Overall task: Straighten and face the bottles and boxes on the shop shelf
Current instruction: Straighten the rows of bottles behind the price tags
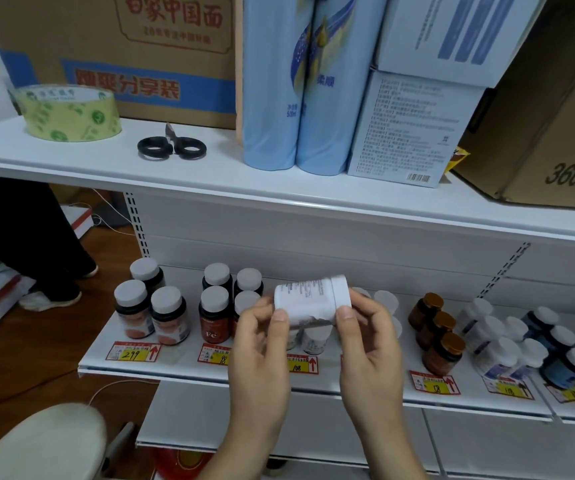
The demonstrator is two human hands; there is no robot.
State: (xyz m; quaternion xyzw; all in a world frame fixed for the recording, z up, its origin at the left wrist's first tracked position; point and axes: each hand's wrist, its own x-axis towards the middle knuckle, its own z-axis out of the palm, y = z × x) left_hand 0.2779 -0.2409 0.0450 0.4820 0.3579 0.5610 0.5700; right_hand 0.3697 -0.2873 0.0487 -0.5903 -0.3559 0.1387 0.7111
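Fingers (281,318) of the left hand (258,362) curl round the base end of a white bottle (310,301); fingers of the right hand (371,344) curl round its cap end. Both hands grip the bottle, which lies on its side, cap pointing right, printed label facing up. It is held in the air in front of the lower shelf (182,370), above a row of small white bottles (314,339) standing near the shelf's front edge.

Lower shelf, left to right:
- three dark bottles with grey caps and orange labels (168,317), behind a price tag marked 299 (133,352);
- four dark red bottles with grey caps (214,315), partly hidden by the left hand;
- three amber jars with brown lids (442,344), set in a line running front to back;
- a cluster of white-capped bottles (497,351), then dark blue bottles (568,367) at the far right.

Red and yellow price tags run along the shelf's front edge.

Upper shelf (106,161), left to right: a roll of clear tape (67,114), black-handled scissors (171,147), two tall light-blue bottles (300,98) standing upright and touching, and a white box (407,133) with another white box stacked on top. Cardboard cartons (140,46) stand behind and to the right.
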